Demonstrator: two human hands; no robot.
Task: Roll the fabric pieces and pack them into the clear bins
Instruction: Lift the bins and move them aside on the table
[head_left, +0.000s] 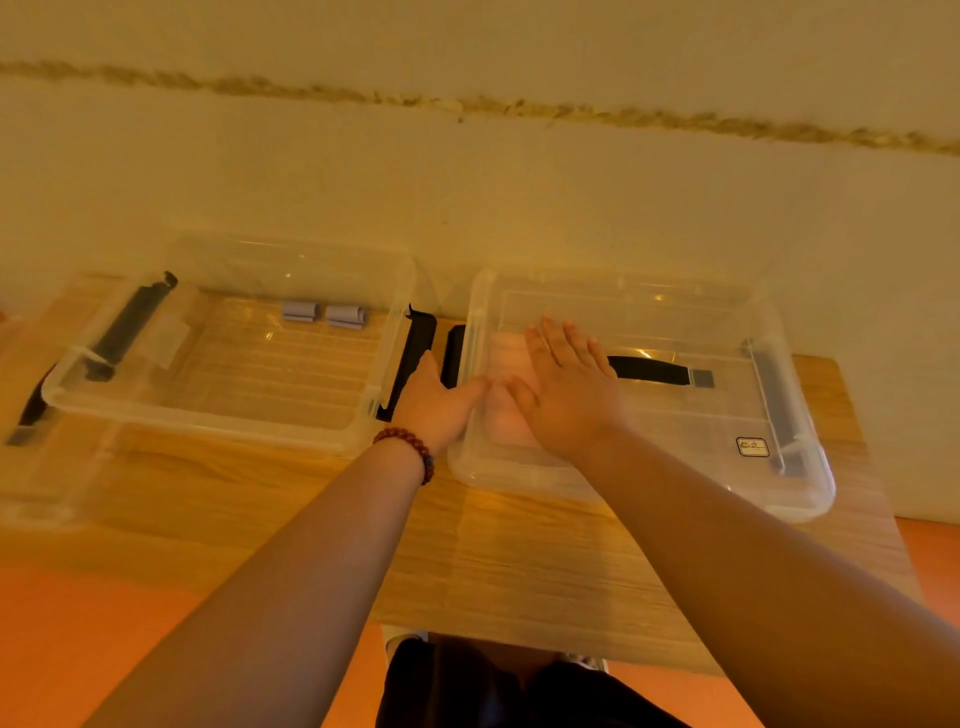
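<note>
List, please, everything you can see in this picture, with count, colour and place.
left bin: one, clear, table's left
right bin: one, clear, table's right
rolls: two, grey-lavender, side by side at the left bin's far side
latches: black, at the bins' ends; count unclear
strap: one, black, in or under the right bin; cannot tell which
label: one, pale, right bin's right part
table: one, light wood, under both bins
floor: orange, around the table
wall: cream, behind the table
bracelet: one, dark red beads, left wrist
left hand: at the right bin's left rim
right hand: flat, fingers straight, over the right bin's left part
</note>
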